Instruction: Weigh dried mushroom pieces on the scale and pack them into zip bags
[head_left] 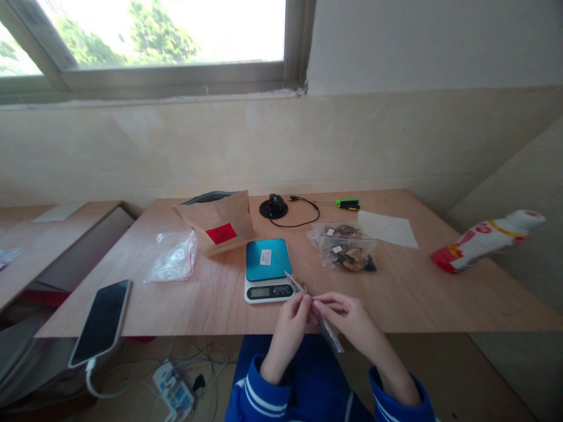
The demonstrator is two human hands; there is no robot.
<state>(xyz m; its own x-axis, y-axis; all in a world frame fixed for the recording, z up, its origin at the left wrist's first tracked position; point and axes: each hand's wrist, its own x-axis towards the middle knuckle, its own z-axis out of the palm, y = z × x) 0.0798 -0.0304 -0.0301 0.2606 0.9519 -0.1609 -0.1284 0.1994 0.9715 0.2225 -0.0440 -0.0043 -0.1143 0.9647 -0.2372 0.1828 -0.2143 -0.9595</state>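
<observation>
My left hand (291, 319) and my right hand (349, 313) meet at the table's front edge, both with fingers pinched on a small clear plastic bag (331, 335). The bag's lower end hangs below my right fingers. A thin, pointed pale strip (294, 282) sticks out past my left fingertips toward the scale; whether it is part of the bag I cannot tell. Just ahead of my left hand is the kitchen scale (268, 261), with a blue plate and a dark display. Two zip bags of dried brown pieces (352, 258) lie beyond my right hand.
A kraft paper pouch (222, 225) stands open behind a stack of clear bags (172, 258). A phone (102, 322) overhangs the left front edge. Farther off are a black cabled device (273, 206), screwdrivers (347, 204) and white paper (387, 228). A bottle (488, 240) is at right.
</observation>
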